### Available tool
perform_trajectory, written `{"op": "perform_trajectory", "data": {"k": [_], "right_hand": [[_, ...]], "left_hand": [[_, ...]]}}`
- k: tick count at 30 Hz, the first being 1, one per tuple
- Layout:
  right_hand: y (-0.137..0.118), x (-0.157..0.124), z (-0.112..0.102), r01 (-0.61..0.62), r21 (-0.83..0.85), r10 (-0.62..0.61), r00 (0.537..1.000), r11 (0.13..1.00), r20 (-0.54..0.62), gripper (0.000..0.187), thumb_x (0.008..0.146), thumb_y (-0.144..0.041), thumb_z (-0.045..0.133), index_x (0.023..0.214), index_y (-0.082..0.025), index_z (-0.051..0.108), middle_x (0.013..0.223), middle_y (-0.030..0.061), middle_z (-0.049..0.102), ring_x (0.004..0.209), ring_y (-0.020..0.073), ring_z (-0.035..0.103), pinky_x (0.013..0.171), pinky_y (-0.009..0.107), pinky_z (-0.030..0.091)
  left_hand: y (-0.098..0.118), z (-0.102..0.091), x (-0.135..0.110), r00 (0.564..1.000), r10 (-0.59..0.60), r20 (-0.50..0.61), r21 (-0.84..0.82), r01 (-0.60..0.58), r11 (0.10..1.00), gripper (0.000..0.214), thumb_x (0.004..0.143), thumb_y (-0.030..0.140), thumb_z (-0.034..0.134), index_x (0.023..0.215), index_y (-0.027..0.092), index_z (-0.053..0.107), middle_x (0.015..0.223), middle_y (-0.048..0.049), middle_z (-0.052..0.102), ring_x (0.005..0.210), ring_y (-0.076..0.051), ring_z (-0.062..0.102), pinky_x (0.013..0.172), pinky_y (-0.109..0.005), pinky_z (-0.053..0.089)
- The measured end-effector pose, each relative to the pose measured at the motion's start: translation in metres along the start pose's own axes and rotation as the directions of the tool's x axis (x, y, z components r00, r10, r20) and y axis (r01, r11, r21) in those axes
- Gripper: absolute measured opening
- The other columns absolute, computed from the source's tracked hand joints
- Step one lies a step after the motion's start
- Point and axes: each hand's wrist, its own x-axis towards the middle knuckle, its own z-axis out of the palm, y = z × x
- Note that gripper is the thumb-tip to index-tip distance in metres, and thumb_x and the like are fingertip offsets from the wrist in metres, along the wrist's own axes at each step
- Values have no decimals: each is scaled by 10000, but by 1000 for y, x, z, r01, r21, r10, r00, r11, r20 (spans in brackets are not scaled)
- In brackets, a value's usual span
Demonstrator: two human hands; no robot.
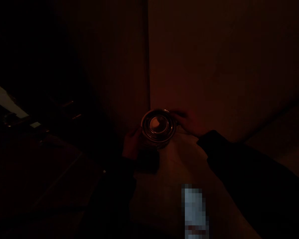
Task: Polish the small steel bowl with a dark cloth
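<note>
The view is very dark. A round, shiny metal bowl (159, 125), ringed like a dish, sits between my two hands; its exact kind is hard to make out. My left hand (132, 143) grips its left rim, the thumb against the edge. On the far right side of the rim, my right hand (185, 120) has its fingers closed on the bowl. Just below the bowl is a dark, box-like object (148, 161), close to my left wrist. Both sleeves are black.
A large reddish-brown surface (214, 59) with a dark vertical seam (146, 49) lies beyond the bowl. Low in view, a pale patch (194, 209) is blurred into blocks. Far left are a light strip (8, 98) and small glinting things, mostly lost in shadow.
</note>
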Motion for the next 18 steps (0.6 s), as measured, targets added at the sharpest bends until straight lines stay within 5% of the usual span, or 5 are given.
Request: {"op": "perform_trajectory", "data": {"k": [14, 18], "right_hand": [[-36, -51, -35, -52, 45, 55, 995, 998, -86, 244, 842, -314, 544, 973, -170, 691, 937, 67, 706, 816, 194, 639, 758, 340, 510], [-40, -64, -43, -63, 67, 70, 991, 996, -116, 244, 841, -319, 544, 965, -168, 691, 939, 66, 705, 830, 201, 637, 764, 347, 509]], "left_hand": [[10, 24, -49, 988, 76, 133, -62, -69, 996, 244, 655, 269, 708, 871, 157, 688, 914, -33, 703, 791, -127, 639, 708, -238, 494], [13, 32, -65, 969, 97, 227, 21, -104, 994, 310, 729, 326, 637, 988, 156, 658, 1022, -68, 687, 874, -167, 642, 734, -271, 502]]}}
